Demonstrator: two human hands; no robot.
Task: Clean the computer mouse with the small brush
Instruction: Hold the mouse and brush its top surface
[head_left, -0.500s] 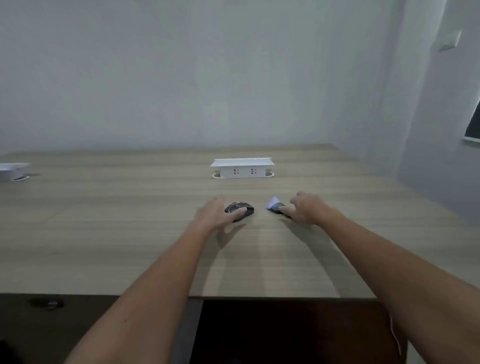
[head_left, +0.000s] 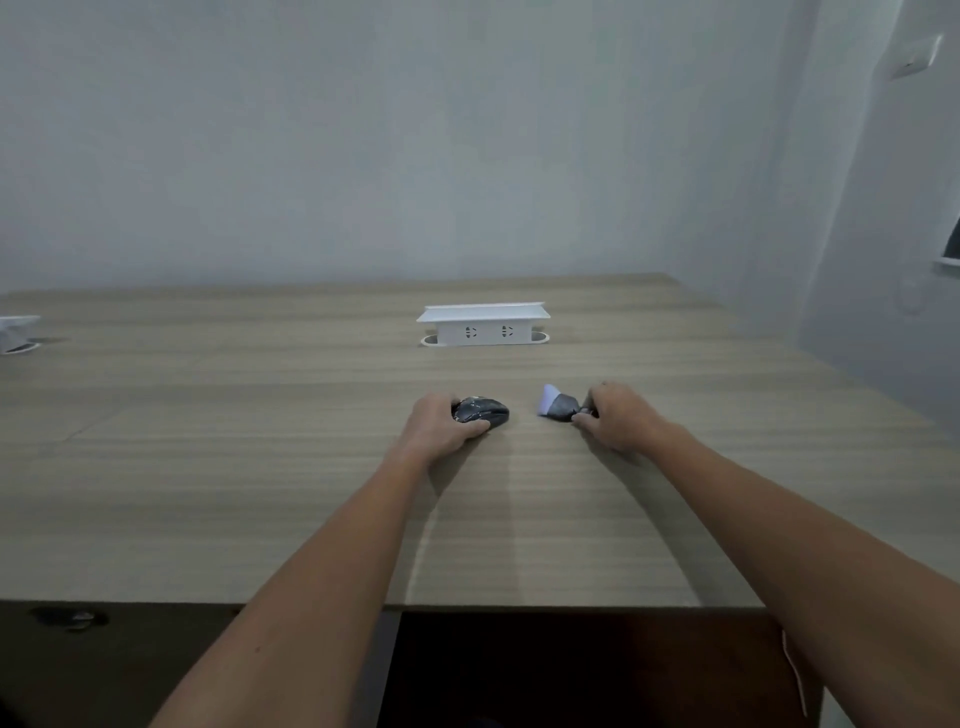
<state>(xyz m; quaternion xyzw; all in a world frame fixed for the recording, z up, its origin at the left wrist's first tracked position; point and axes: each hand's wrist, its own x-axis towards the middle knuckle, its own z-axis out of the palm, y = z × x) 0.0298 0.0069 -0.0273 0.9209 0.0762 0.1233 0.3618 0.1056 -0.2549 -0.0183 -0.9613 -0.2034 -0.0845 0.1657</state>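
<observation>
A dark grey computer mouse (head_left: 483, 410) lies on the wooden table (head_left: 260, 467) near its middle. My left hand (head_left: 441, 426) wraps around the mouse's left side, thumb under its near edge. To the right lies a small brush (head_left: 558, 405) with a dark grey body and pale lilac bristles pointing left. My right hand (head_left: 618, 418) pinches the brush's right end between thumb and fingers. Mouse and brush are a short gap apart.
A white pop-up socket box (head_left: 483, 325) stands on the table behind the mouse. Another white box (head_left: 15, 332) sits at the far left edge. A plain wall rises behind the table. The table's near edge runs below my forearms, with dark space beneath.
My left hand has closed further around the mouse. My right hand has taken the brush by its end, and more of the brush shows now.
</observation>
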